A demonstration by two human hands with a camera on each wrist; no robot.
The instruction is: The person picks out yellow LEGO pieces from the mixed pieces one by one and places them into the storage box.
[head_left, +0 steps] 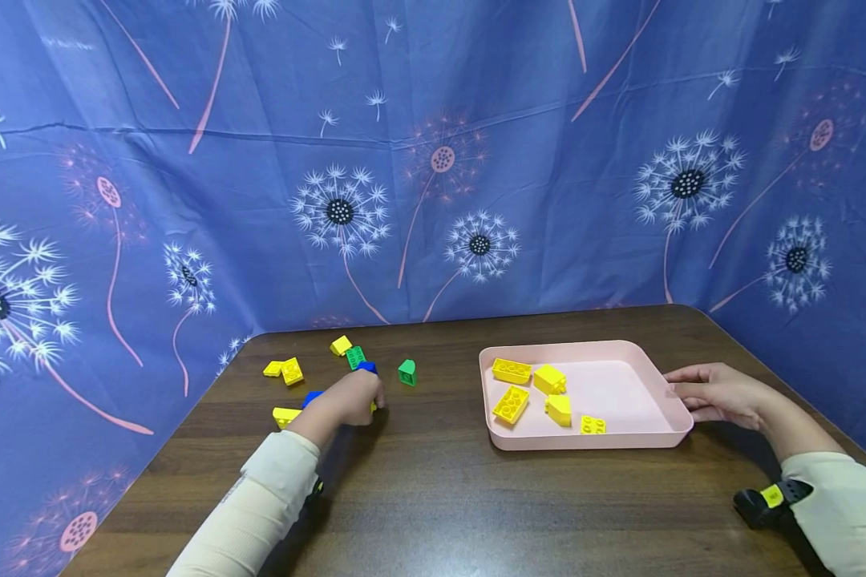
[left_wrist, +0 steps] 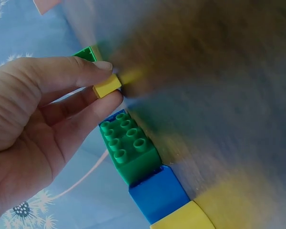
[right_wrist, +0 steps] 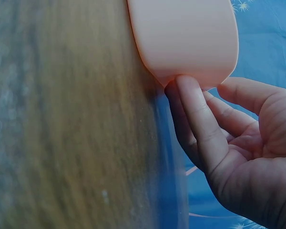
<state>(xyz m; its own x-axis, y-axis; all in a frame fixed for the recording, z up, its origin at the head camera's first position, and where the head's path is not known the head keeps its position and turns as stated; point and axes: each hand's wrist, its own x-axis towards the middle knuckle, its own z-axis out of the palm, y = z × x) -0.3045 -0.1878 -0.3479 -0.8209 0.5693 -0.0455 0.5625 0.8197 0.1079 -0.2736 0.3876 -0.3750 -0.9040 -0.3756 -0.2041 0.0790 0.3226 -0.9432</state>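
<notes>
Over the left part of the table, my left hand (head_left: pixel 350 398) pinches a small yellow toy brick (left_wrist: pixel 107 87) between thumb and fingertips. A green studded brick (left_wrist: pixel 128 138) and a blue brick (left_wrist: pixel 158 194) lie close by, with another yellow brick (head_left: pixel 285 417) beside the wrist in the head view. On the right, my right hand (head_left: pixel 725 397) touches the end wall of a pink tray (head_left: pixel 628 393) with extended fingers. Several yellow bricks lie in the tray, among them a studded one (head_left: pixel 511 405) and a peaked one (head_left: pixel 559 409).
A green wedge-shaped brick (head_left: pixel 407 373) stands right of the left hand. Farther back are a yellow brick (head_left: pixel 341 345) and a yellow studded one (head_left: pixel 292 371). The dark wooden table (head_left: pixel 447 497) ends at a blue dandelion-print cloth (head_left: pixel 548 200) behind and at the sides.
</notes>
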